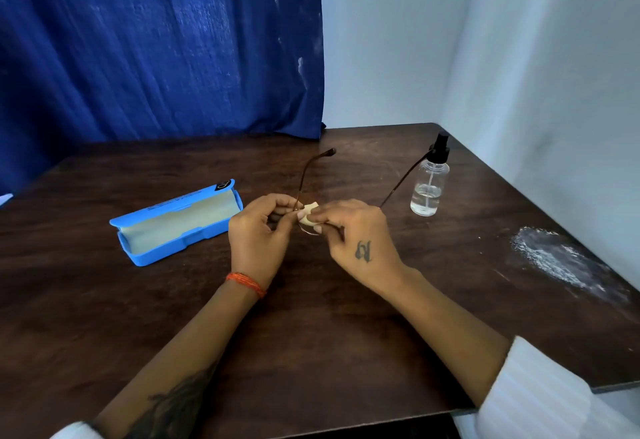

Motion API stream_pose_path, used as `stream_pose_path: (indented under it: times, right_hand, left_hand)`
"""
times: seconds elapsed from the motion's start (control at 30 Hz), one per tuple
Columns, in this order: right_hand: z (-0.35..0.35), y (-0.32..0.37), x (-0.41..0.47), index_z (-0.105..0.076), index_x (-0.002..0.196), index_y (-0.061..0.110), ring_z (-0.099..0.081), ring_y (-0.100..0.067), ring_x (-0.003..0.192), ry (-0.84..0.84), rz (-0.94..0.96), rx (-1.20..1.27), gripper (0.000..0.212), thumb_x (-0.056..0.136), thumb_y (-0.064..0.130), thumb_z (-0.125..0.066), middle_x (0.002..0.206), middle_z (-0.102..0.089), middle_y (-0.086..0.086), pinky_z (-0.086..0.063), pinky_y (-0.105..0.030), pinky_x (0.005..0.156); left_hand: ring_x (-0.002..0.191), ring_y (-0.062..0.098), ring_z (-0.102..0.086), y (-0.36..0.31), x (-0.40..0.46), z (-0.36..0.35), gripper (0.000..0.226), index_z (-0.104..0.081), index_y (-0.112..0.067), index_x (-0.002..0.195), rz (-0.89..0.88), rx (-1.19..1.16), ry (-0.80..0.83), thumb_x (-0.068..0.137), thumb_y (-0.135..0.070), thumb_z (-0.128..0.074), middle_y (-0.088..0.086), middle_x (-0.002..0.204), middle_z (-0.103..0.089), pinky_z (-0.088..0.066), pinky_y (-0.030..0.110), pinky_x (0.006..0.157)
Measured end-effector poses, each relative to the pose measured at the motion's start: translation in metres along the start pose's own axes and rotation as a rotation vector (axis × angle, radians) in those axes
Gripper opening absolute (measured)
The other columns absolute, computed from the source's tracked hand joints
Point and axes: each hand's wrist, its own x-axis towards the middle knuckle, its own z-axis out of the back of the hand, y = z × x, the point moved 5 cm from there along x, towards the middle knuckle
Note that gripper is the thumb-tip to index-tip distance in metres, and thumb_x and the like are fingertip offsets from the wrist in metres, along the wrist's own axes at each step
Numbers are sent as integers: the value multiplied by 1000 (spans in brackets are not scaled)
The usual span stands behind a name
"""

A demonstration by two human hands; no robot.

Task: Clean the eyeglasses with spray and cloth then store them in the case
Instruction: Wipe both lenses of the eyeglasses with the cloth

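Observation:
The eyeglasses (pixel 306 175), thin brown frame with both temples open and pointing away from me, are held above the middle of the table. My left hand (pixel 258 230) pinches the frame at its left lens. My right hand (pixel 356 234) pinches a small cream cloth (pixel 309 214) against that lens; the hand hides the right lens. The open blue case (pixel 173 222) with a pale lining lies to the left of my hands. A clear spray bottle (pixel 429 184) with a black pump stands upright to the right, behind the right temple tip.
The dark wooden table (pixel 311 327) has a white powdery smear (pixel 554 258) near its right edge. A blue curtain (pixel 156 47) hangs behind the table and a pale wall (pixel 519 57) closes the back right corner.

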Motion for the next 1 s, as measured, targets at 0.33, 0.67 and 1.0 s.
stream_pose_path:
  times: [0.33,0.67,1.0]
  right_hand:
    - [12,2,0,-74,70,8,-62,-23,70,-58,35,-97,23,57,-9,-65,73,-74,-4,-54,-34,59]
    - [-1,8,1,-75,84,9,-67,-22,82,-85,-53,-40,24,69,-8,-69,86,-75,-5,-54,-33,78]
    - [7,4,-2,-75,70,11,-64,-19,70,-69,-52,-52,19,60,-4,-67,73,-74,-3,-54,-28,65]
  left_hand:
    - [79,9,-63,-6,5,6,18,-68,-7,91,-72,35,11,76,3,-69,0,85,-66,-51,11,74]
    - [77,9,-64,-6,3,6,17,-68,-11,89,-101,62,-39,76,-1,-70,-4,84,-65,-52,15,73]
    - [77,13,-64,-8,5,9,15,-68,-5,89,-109,86,-25,76,3,-69,3,84,-67,-52,14,73]
